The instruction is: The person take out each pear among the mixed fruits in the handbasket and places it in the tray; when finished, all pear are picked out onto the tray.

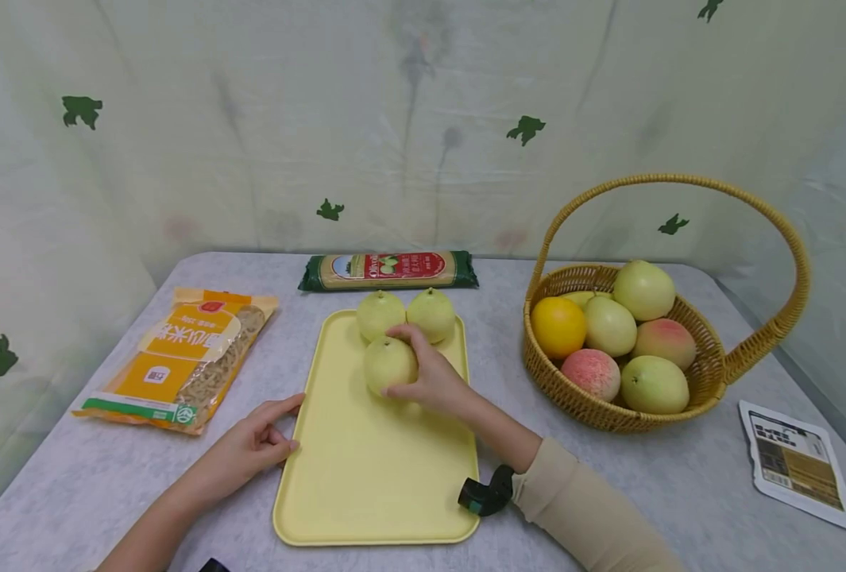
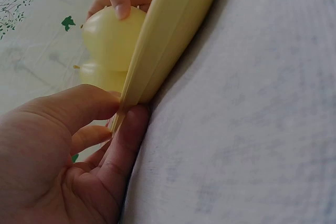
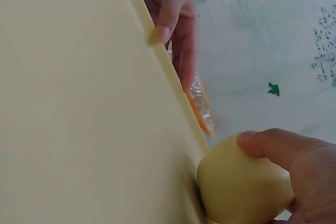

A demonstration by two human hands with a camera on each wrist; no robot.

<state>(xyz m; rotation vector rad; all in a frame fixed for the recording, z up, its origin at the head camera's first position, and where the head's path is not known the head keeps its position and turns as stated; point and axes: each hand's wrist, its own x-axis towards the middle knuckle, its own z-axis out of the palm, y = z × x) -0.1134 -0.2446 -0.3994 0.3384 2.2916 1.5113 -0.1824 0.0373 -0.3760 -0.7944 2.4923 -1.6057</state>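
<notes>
I count three pale green pears on one yellow tray (image 1: 380,485) at the centre of the frame: the held pear (image 1: 387,369) in the middle and two more pears (image 1: 430,314) side by side just above it. One wicker basket (image 1: 560,389) at the right carries one orange fruit (image 1: 558,327), two pink peaches (image 1: 590,374) and three pale green fruits (image 1: 643,290). I also see three packets: one orange bag (image 1: 179,357) at the left, one long pack (image 1: 394,270) at upper centre, one pouch (image 1: 797,461) at lower right. The held pear's stem end points up the frame; the tray's long axis also runs up-down. The right hand (image 1: 433,377), its arm slanting in from lower right, grasps that pear with thumb and fingers. The left hand (image 1: 254,441), reaching from lower left, pinches the tray's left rim.
</notes>
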